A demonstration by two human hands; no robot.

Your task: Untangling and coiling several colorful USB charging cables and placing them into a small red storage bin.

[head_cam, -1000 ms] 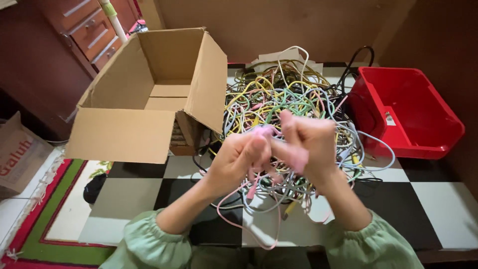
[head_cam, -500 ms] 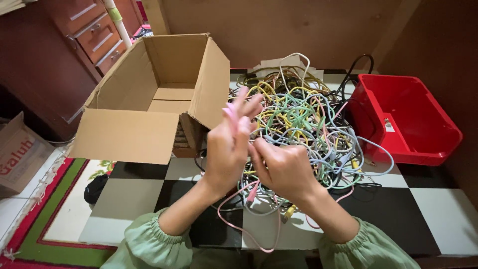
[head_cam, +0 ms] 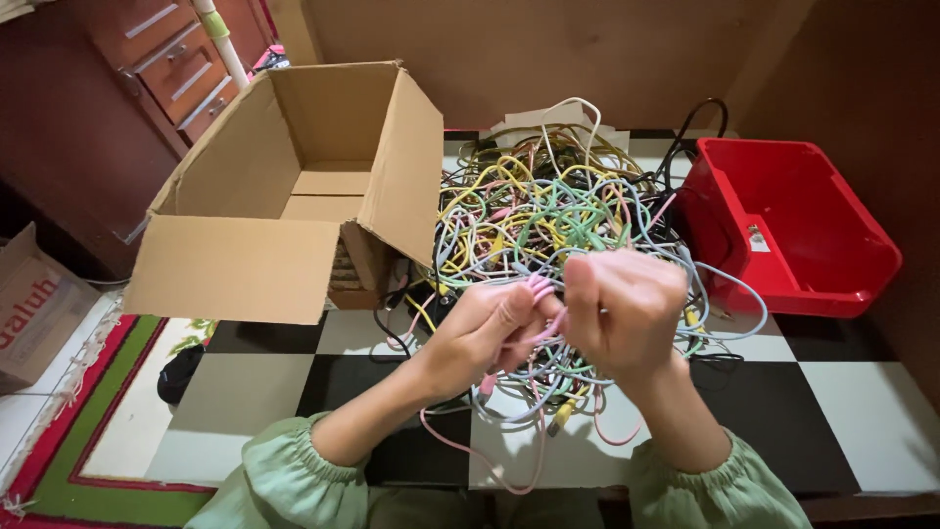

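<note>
In the centre of the frame I see both hands raised just above the bench (head_cam: 862, 421), close together and almost touching. The left hand (head_cam: 485, 328) has its grip closed on a pink cable (head_cam: 541, 291), several loops of which bunch up between the thumb and fingers; the rest trails down in a slack loop toward the lower middle of the frame, over the black and white squares. The right hand (head_cam: 625, 309) is curled into a fist just beside the left, and it seems to pinch the same pink cable, though its fingers hide the contact, so I cannot be sure. Behind the hands, in the upper middle, lies a big tangled heap of cables (head_cam: 558, 211) in yellow, green, pale blue, pink and black. An open cardboard box (head_cam: 294, 186) stands in the upper left, touching the heap's edge. A red plastic bin (head_cam: 793, 230) sits at the right, just beside the heap. Green sleeves (head_cam: 294, 475) show along the bottom edge.
</note>
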